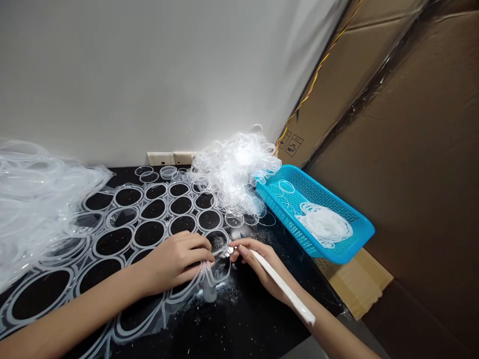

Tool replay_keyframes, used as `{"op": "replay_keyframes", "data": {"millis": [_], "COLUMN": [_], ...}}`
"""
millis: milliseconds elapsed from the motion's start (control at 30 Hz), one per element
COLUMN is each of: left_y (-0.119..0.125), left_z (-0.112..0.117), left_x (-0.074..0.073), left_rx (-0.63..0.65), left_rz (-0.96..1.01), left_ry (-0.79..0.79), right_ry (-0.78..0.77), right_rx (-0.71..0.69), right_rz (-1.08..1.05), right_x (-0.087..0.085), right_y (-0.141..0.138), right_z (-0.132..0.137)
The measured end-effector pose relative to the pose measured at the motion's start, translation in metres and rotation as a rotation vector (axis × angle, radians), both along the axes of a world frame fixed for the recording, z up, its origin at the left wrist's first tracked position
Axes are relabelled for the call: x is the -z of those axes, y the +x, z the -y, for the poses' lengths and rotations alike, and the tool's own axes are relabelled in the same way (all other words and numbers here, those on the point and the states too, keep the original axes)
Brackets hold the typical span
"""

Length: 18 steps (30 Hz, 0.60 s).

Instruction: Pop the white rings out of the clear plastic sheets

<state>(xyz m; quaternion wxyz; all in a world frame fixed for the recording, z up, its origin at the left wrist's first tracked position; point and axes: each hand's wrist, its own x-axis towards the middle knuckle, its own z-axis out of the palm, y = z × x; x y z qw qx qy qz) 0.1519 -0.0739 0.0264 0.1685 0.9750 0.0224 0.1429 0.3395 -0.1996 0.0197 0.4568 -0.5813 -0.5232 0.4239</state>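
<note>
A translucent plastic sheet (pixel 149 233) full of round holes lies over the black tabletop. My left hand (pixel 183 257) is closed on its right edge, where the plastic bunches into folds under the fingertips. In my right hand (pixel 258 264) is a slim tool with a long white handle (pixel 284 289), gripped like a pen and slanting back over the wrist. Its working tip is hard to make out among the fingers. Both hands are close together beside a ring-shaped part of the sheet. White dust or fine scraps are scattered on the table below them.
Behind my hands is a heap of clear discs (pixel 235 172). A blue plastic basket (pixel 359 244) to the right holds thin white rings (pixel 325 224). More translucent sheets (pixel 33 199) are piled at left. Cardboard (pixel 419 149) and a yellow twisted cord (pixel 314 80) stand at right, beside the grey wall.
</note>
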Motion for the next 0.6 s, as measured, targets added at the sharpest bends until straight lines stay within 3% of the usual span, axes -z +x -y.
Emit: {"op": "replay_keyframes", "data": {"millis": [200, 467, 600], "left_y": [-0.003, -0.001, -0.002], "left_z": [0.005, 0.016, 0.014], "left_x": [0.0, 0.0, 0.001], "left_rx": [-0.08, -0.119, -0.135], "left_rz": [0.043, 0.108, 0.094], "left_ry": [-0.02, -0.054, -0.073], "right_ry": [-0.057, -0.045, -0.102], "right_rx": [-0.121, -0.092, -0.121], "right_rz": [-0.122, -0.062, -0.291], "right_x": [-0.009, -0.012, -0.009], "right_y": [-0.005, -0.008, -0.012], "right_z": [0.003, 0.004, 0.002]}}
